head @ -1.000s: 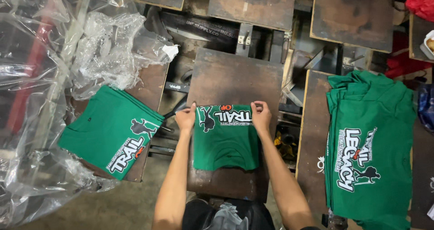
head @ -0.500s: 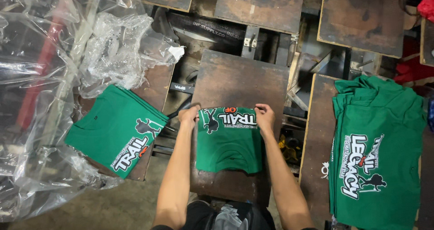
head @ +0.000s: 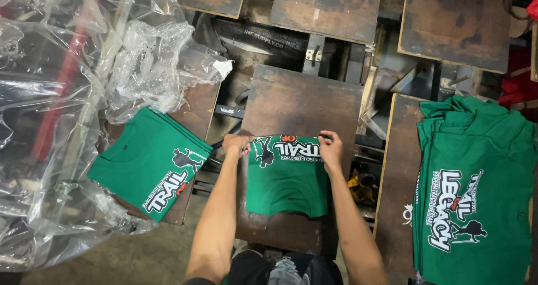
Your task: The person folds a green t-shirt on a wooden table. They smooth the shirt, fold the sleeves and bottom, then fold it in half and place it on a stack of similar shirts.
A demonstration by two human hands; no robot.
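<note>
A folded green T-shirt [head: 287, 178] with a white and orange print lies on the brown wooden platen [head: 302, 100] in front of me. My left hand [head: 236, 145] pinches its far left corner and my right hand [head: 331, 146] pinches its far right corner, both at the folded far edge. A stack of folded green shirts [head: 151, 162] sits on the platen to the left. To the right, a pile of unfolded green printed shirts [head: 476, 195] covers another platen.
Crumpled clear plastic sheeting [head: 67, 94] fills the left side. More brown platens [head: 325, 8] and dark metal press arms [head: 314, 52] lie beyond. A yellow object [head: 361, 185] sits in the gap to the right of the centre platen.
Both hands have stayed at the shirt's far corners; the view has shifted slightly, and the shirt's far edge looks a little flatter.
</note>
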